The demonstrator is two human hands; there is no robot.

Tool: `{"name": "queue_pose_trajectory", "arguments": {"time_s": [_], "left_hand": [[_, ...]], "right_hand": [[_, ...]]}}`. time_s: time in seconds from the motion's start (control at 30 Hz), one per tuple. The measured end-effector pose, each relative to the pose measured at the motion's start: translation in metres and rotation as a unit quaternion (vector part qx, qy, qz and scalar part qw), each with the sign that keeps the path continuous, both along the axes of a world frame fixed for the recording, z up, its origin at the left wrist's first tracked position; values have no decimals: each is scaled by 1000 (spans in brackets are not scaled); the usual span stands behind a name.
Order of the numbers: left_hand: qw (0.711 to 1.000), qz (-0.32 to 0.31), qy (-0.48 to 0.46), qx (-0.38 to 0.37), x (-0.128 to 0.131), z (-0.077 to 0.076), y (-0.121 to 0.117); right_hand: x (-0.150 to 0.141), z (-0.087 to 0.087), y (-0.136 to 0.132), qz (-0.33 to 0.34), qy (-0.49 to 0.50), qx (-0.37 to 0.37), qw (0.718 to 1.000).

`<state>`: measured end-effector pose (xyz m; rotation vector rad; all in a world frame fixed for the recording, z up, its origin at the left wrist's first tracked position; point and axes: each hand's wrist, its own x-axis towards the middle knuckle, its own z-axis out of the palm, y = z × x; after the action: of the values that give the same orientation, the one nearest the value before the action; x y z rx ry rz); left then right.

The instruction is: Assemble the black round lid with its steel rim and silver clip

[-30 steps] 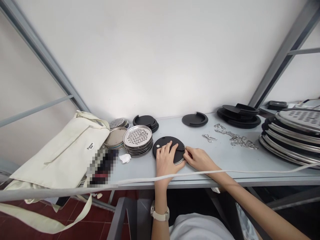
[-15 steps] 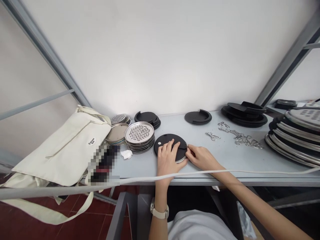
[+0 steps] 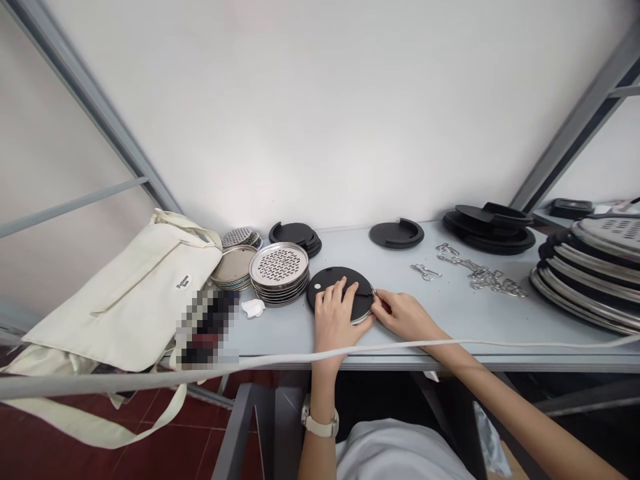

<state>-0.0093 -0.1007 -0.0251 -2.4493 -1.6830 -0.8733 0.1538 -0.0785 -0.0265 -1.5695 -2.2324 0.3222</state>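
A black round disc (image 3: 360,275) with a silvery rim below it and a white dot on top lies near the table's front edge. My left hand (image 3: 334,319) holds it down, the fingers spread over its top and the thumb along the near rim. At the disc's right edge my right hand (image 3: 403,315) pinches a small shiny metal clip (image 3: 373,292), mostly hidden by the fingertips. Just left of the disc stands a stack of round metal grater plates (image 3: 279,265). Loose wire clips (image 3: 425,272) are scattered on the right.
Black round holders (image 3: 397,235) sit along the wall, more (image 3: 487,230) at the back right. A tall stack of black and silver discs (image 3: 590,280) fills the right end. A cream bag (image 3: 120,300) lies left, near crumpled white tissue (image 3: 253,308). A pale cable (image 3: 310,358) crosses in front.
The disc has shifted very slightly to the left under my left hand. Both hands keep almost the same place and grip.
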Motion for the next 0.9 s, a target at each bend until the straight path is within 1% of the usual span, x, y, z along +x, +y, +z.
{"name": "queue_pose_trajectory", "arguments": {"time_s": [0.2,0.47,0.9], "left_hand": [[1000,-7,-15,1,0,2,-2],[1000,-22,-16,-5,-1,2,1],[1000,-13,-4,-9,0,7,-3]], "right_hand": [[1,-1,1,-4,-19,16,1000],[1,-4,2,-7,-26,22,999],[1,1,0,-3,6,-3,1000]]}}
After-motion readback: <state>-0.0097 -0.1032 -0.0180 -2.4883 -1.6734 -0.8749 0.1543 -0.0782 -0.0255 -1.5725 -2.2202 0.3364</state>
